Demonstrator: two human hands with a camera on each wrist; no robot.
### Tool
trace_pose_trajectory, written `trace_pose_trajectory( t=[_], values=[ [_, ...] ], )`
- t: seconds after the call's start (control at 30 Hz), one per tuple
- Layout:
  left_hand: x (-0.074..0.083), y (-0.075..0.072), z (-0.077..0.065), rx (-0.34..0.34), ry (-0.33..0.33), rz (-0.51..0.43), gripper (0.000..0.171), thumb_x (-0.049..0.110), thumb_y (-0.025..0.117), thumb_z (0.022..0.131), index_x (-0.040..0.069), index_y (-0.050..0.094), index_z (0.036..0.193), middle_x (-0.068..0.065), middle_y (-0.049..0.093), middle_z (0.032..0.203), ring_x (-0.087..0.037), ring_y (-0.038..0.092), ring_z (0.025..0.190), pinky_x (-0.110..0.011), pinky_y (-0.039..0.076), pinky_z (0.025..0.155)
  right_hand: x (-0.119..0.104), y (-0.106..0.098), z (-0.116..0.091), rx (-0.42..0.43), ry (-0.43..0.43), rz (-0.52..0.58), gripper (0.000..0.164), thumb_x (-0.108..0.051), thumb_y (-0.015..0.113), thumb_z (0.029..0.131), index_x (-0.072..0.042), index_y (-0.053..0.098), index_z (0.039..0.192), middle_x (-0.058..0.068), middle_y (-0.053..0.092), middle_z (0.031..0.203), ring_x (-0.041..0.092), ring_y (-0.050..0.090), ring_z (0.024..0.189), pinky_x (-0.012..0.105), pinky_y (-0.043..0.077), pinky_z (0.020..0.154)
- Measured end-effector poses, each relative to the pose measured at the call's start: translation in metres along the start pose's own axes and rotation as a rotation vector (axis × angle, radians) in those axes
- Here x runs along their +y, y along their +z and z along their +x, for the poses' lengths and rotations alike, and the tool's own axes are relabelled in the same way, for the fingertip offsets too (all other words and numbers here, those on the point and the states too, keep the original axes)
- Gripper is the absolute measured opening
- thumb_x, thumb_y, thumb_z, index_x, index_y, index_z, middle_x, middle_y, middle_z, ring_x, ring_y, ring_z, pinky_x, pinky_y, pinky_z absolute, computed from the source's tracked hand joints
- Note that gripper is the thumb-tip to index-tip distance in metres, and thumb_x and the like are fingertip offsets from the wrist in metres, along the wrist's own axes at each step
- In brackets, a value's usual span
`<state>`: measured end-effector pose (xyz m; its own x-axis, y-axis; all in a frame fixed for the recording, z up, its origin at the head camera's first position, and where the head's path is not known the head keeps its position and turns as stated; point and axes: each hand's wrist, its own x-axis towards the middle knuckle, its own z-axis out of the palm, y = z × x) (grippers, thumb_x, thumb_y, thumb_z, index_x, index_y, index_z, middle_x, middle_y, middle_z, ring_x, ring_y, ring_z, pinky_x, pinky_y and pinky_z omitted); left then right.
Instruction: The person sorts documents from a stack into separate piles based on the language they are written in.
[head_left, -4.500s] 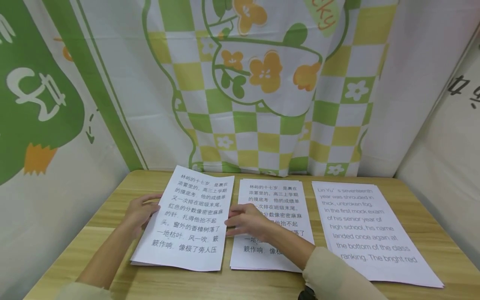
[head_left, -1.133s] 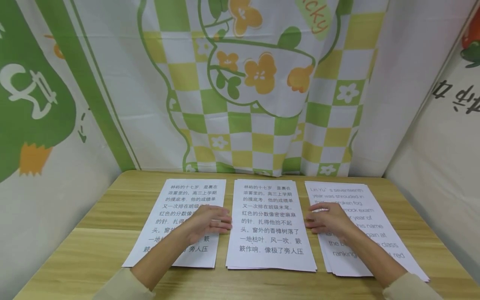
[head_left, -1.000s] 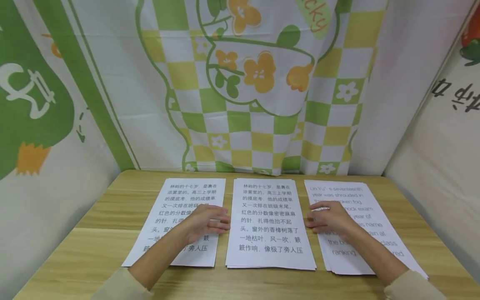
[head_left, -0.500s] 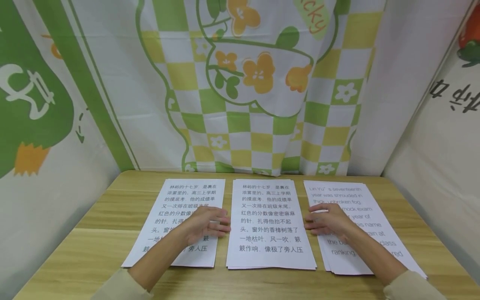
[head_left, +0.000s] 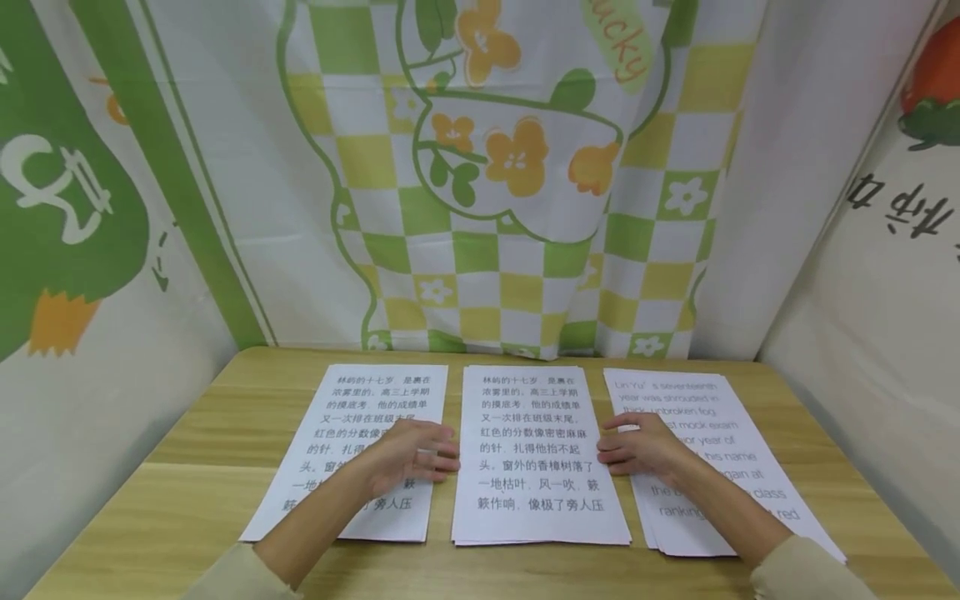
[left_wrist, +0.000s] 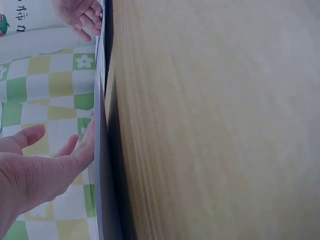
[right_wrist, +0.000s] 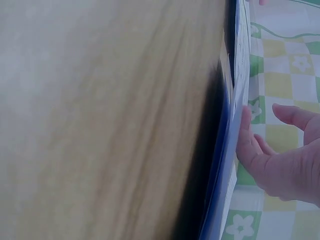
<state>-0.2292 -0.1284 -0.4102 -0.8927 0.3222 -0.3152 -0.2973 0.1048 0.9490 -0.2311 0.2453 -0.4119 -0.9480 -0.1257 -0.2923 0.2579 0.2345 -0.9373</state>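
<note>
Three stacks of printed sheets lie side by side in the head view. My left hand (head_left: pixel 408 457) reaches over the left stack (head_left: pixel 386 392), its fingertips at the left edge of the middle stack (head_left: pixel 536 467). On the opposite side, my right hand (head_left: pixel 645 450) has its fingertips at that stack's right edge, while its palm and forearm overlap the right stack (head_left: pixel 675 400), printed in English. Both hands have loosely bent, spread fingers with nothing gripped. In the wrist views, the left fingers (left_wrist: pixel 82 150) and right fingers (right_wrist: pixel 248 145) meet the paper low down.
The stacks lie on a wooden table (head_left: pixel 180 475), with bare wood at its left side and front edge. A checked cloth (head_left: pixel 517 292) hangs behind the table, and printed fabric walls stand on the left and right.
Earlier, both hands held the left stack with its top sheet raised and askew; now it lies flat. Both hands moved right to the middle stack, and the right hand has since shifted slightly inward.
</note>
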Motion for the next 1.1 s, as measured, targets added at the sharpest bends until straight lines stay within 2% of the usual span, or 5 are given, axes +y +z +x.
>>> trace_pose_trajectory(
  t=[0.17, 0.6, 0.83, 0.93, 1.1],
  values=[
    [-0.003, 0.0, 0.0, 0.004, -0.011, -0.001, 0.044, 0.016, 0.056, 0.105, -0.013, 0.05, 0.138, -0.032, 0.063, 0.13, -0.04, 0.07, 0.11, -0.047, 0.061, 0.095, -0.003, -0.001, -0.001, 0.065, -0.001, -0.059, 0.05, -0.001, 0.067, 0.093, 0.015, 0.048, 0.137, 0.023, 0.073, 0.101, 0.026, 0.075, 0.087, 0.039, 0.066, 0.076],
    [-0.002, -0.001, -0.001, -0.009, -0.01, 0.003, 0.044, 0.016, 0.055, 0.105, -0.013, 0.05, 0.137, -0.032, 0.064, 0.128, -0.038, 0.071, 0.108, -0.045, 0.062, 0.093, -0.001, -0.005, -0.001, 0.036, 0.031, -0.003, 0.053, -0.004, 0.067, 0.097, 0.014, 0.044, 0.141, 0.023, 0.073, 0.104, 0.026, 0.076, 0.088, 0.037, 0.066, 0.077],
    [0.0, -0.001, 0.0, -0.009, -0.007, 0.004, 0.044, 0.016, 0.054, 0.105, -0.014, 0.049, 0.137, -0.032, 0.064, 0.128, -0.038, 0.071, 0.108, -0.046, 0.062, 0.093, -0.001, -0.002, 0.002, 0.036, 0.008, 0.014, 0.057, 0.0, 0.069, 0.092, 0.015, 0.043, 0.141, 0.02, 0.072, 0.101, 0.022, 0.074, 0.086, 0.036, 0.065, 0.079],
    [0.001, -0.001, 0.0, -0.009, -0.009, 0.008, 0.043, 0.016, 0.054, 0.105, -0.013, 0.05, 0.137, -0.031, 0.064, 0.128, -0.038, 0.071, 0.109, -0.046, 0.062, 0.093, -0.001, 0.002, 0.005, 0.062, -0.012, -0.046, 0.055, 0.001, 0.072, 0.09, 0.015, 0.047, 0.137, 0.018, 0.072, 0.097, 0.02, 0.072, 0.082, 0.033, 0.065, 0.075],
    [0.0, -0.001, 0.001, -0.01, -0.01, 0.009, 0.043, 0.016, 0.053, 0.105, -0.013, 0.049, 0.137, -0.031, 0.064, 0.129, -0.039, 0.071, 0.109, -0.046, 0.062, 0.093, -0.001, 0.009, 0.009, 0.126, -0.048, -0.233, 0.054, -0.002, 0.079, 0.085, 0.013, 0.054, 0.131, 0.013, 0.073, 0.091, 0.019, 0.07, 0.074, 0.031, 0.062, 0.064]
  ],
)
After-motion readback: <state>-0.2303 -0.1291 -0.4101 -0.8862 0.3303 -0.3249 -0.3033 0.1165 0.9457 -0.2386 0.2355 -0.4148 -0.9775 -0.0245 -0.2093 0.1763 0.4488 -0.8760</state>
